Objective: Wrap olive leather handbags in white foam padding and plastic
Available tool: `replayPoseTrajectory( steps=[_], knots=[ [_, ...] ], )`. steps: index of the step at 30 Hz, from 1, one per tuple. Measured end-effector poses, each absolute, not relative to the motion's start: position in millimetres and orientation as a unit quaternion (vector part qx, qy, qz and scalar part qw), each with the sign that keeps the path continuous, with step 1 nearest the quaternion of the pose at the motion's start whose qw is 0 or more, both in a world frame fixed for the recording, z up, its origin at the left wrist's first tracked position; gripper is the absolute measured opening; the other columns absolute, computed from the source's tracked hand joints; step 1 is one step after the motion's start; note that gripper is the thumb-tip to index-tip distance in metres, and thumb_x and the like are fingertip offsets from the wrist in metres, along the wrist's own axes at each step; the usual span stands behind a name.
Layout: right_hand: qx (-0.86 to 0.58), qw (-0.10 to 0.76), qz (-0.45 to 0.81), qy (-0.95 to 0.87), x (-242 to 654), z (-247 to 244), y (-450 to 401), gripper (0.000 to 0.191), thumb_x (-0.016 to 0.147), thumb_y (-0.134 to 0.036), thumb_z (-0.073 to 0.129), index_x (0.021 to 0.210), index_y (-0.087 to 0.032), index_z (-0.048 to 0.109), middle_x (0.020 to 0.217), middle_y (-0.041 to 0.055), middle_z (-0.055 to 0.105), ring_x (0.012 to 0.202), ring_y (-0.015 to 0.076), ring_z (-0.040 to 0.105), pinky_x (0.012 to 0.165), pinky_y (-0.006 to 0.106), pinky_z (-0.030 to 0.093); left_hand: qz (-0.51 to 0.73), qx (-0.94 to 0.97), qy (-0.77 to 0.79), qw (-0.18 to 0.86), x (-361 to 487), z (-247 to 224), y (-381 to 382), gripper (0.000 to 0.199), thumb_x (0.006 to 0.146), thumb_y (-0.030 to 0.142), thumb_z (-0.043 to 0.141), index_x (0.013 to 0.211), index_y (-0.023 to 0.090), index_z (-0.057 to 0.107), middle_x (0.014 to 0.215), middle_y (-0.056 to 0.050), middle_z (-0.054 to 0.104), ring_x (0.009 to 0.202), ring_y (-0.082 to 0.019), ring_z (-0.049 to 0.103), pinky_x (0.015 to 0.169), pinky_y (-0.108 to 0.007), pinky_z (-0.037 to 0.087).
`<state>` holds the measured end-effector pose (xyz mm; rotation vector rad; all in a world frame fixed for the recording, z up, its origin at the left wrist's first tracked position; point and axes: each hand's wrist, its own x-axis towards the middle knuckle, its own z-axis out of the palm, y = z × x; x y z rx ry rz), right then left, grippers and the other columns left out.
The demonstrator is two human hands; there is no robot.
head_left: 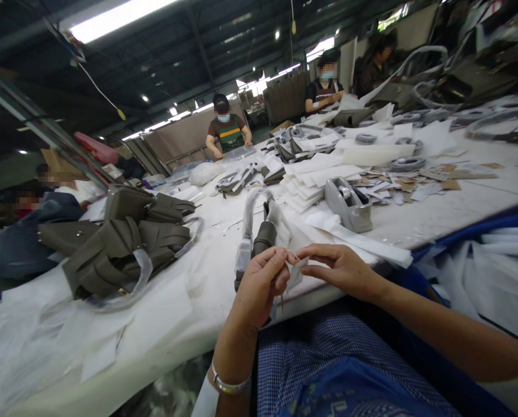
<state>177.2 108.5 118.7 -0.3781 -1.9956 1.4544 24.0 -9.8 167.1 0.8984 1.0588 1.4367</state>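
My left hand [261, 284] is closed in front of me at the table's near edge, its thumb and forefinger pinching a small white tag [298, 267]. My right hand [339, 265] comes in from the right, thumb and fingertips closed on the tag's other side. A thin brown strip hangs below my left fingers; I cannot make out if it belongs to the tag. Just behind my left hand stands a dark olive handbag [264, 237], its handle [249, 211] wrapped in clear plastic. My left hand covers the bag's lower part.
Olive handbags [128, 249] lie piled at left. A grey tape dispenser [348, 204] stands right of centre, among white paper sheets [300, 185] and loose paper scraps [397, 188]. Wrapped handles [408, 164] lie further back. Across the table, a person in an apron [230, 133] works.
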Motion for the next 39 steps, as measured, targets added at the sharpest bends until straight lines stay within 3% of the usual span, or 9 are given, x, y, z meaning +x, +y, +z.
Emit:
replayPoseTrajectory(
  steps=[5,11,14,19,22,25,29,34,39],
  knots=[
    [-0.167,0.254,0.636,-0.709,178,108,107,0.056,0.077,-0.039,0.079,0.128,-0.022,0.065,0.093,0.0034,0.072,0.084,0.0176,0.068,0.077,0.029,0.056,0.652,0.356,0.414,0.527,21,168,-10,0.025,0.095,0.036,0.059,0.082,0.015,0.059,0.048,0.009,0.034,0.043,-0.004,0.017,0.042,-0.016,0.017],
    [-0.123,0.188,0.626,-0.747,178,97,102,0.066,0.079,-0.036,0.075,0.141,-0.028,0.053,0.122,0.006,0.065,0.075,0.0123,0.067,0.072,0.027,0.057,0.704,0.336,0.339,0.525,21,178,-12,0.022,0.092,0.033,0.064,0.079,0.015,0.057,0.05,0.009,0.034,0.045,-0.005,0.023,0.044,-0.014,0.025],
    [-0.11,0.229,0.539,-0.803,178,102,102,0.066,0.079,-0.038,0.077,0.14,-0.027,0.054,0.132,0.0088,0.062,0.098,0.02,0.068,0.094,0.037,0.054,0.703,0.33,0.326,0.538,24,181,-15,0.023,0.091,0.034,0.065,0.079,0.016,0.056,0.05,0.009,0.032,0.045,-0.005,0.023,0.045,-0.014,0.026],
    [-0.043,0.311,0.509,-0.801,169,113,89,0.066,0.087,-0.045,0.068,0.147,-0.029,0.046,0.151,0.0074,0.047,0.142,0.0275,0.038,0.119,0.048,0.029,0.691,0.342,0.369,0.52,30,185,-16,0.025,0.09,0.038,0.065,0.08,0.017,0.056,0.052,0.008,0.036,0.046,-0.005,0.025,0.045,-0.016,0.027],
    [-0.04,0.323,0.576,-0.75,156,114,73,0.068,0.085,-0.044,0.072,0.145,-0.026,0.047,0.13,0.0094,0.065,0.123,0.0249,0.059,0.107,0.043,0.045,0.678,0.372,0.412,0.482,31,189,-19,0.025,0.093,0.04,0.06,0.082,0.017,0.059,0.055,0.006,0.044,0.048,-0.006,0.036,0.048,-0.017,0.033],
    [-0.085,0.31,0.665,-0.674,148,114,61,0.045,0.087,-0.044,0.069,0.126,-0.022,0.063,0.088,0.0048,0.073,0.08,0.0178,0.069,0.075,0.032,0.058,0.671,0.416,0.462,0.405,25,195,-28,0.025,0.095,0.04,0.057,0.084,0.019,0.063,0.062,0.003,0.056,0.054,-0.008,0.049,0.055,-0.019,0.043],
    [-0.127,0.305,0.719,-0.612,150,118,65,0.029,0.086,-0.046,0.069,0.089,-0.018,0.074,0.066,0.0018,0.067,0.06,0.0129,0.061,0.059,0.026,0.052,0.62,0.481,0.554,0.279,4,199,-46,0.024,0.094,0.039,0.06,0.089,0.018,0.071,0.08,-0.004,0.07,0.074,-0.015,0.065,0.073,-0.025,0.051],
    [-0.231,0.279,0.657,-0.661,151,118,89,0.037,0.085,-0.053,0.067,0.09,-0.017,0.074,0.051,-0.0044,0.053,0.043,0.008,0.043,0.04,0.021,0.031,0.582,0.454,0.662,0.127,-49,173,-59,0.025,0.092,0.041,0.061,0.095,0.019,0.074,0.099,-0.007,0.073,0.094,-0.019,0.067,0.085,-0.029,0.051],
    [-0.215,0.222,0.544,-0.78,130,120,99,0.038,0.087,-0.052,0.061,0.089,-0.018,0.079,0.049,-0.0029,0.053,0.04,0.0093,0.042,0.038,0.023,0.028,0.525,0.428,0.694,0.243,-83,138,-56,0.03,0.083,0.045,0.07,0.092,0.016,0.076,0.083,-0.005,0.072,0.077,-0.018,0.064,0.064,-0.024,0.047]
  ],
)
